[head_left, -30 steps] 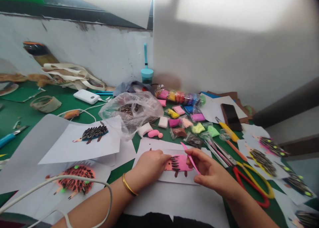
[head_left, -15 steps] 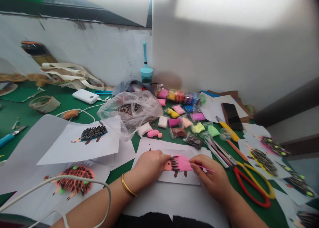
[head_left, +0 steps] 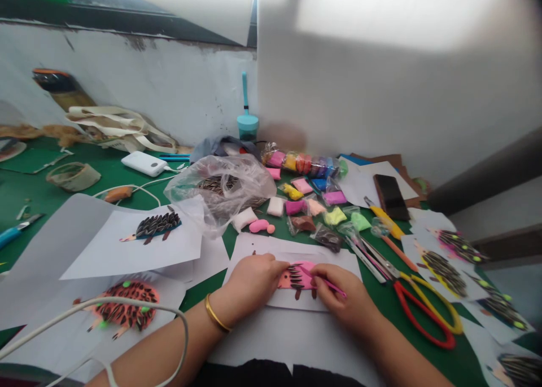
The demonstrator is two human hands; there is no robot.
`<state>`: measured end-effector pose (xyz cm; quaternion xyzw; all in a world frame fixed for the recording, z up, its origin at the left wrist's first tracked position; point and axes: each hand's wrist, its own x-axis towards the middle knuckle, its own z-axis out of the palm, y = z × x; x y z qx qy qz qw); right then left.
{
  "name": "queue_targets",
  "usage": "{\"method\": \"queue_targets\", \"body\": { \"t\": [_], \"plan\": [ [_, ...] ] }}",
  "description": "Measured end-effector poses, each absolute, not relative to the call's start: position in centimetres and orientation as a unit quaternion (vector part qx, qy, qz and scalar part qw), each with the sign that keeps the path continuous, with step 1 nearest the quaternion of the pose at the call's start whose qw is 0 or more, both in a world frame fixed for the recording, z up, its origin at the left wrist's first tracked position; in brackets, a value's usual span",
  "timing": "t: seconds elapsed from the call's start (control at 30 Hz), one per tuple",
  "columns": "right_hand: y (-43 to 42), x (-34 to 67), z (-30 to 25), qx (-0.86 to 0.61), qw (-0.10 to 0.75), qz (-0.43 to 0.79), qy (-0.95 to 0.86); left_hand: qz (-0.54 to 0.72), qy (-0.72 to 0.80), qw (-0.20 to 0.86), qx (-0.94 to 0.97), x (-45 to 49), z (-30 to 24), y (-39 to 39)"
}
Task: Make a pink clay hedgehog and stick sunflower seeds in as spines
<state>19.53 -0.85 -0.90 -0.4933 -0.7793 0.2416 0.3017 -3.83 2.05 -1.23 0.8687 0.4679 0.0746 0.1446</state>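
A pink clay hedgehog point(head_left: 307, 277) with an orange face, brown feet and rows of dark striped sunflower seeds behind its head lies on a white sheet of paper point(head_left: 339, 255). My left hand point(head_left: 256, 280) rests on the paper at the face end, fingers stretched toward the head; their undersides are hidden. Over the right part of the body, my right hand point(head_left: 342, 294) pinches a thin pink clay tool point(head_left: 336, 288), its tip at the clay near the seeds. Part of the hedgehog's rear is covered by that hand.
Beyond the paper lie bagged clay pieces point(head_left: 302, 223) and a plastic bag of seeds point(head_left: 220, 189). Scissors point(head_left: 423, 308) and a phone point(head_left: 390, 197) are on the right. Other seed hedgehogs point(head_left: 158, 224) lie on both sides. A white cable point(head_left: 127, 303) crosses the left foreground.
My right hand has moved left across the hedgehog with the pink clay tool, whose tip is now nearer the seeds. My left hand has stayed in place.
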Motion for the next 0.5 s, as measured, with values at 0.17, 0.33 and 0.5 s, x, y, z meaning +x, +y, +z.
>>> {"method": "queue_targets", "body": {
  "t": [0.17,0.33,0.5],
  "plan": [
    [-0.63,19.24,-0.86,-0.499,0.273,0.257,-0.781,0.08,0.464,0.137,0.871,-3.86,-1.26,2.09],
    [-0.42,19.06,-1.11,-0.504,0.265,0.267,-0.778,0.081,0.465,0.137,0.871,-3.85,-1.42,2.1],
    [-0.28,19.08,-1.62,-0.503,0.265,0.265,-0.779,0.081,0.461,0.135,0.873,-3.9,-1.41,2.1]
  ]
}}
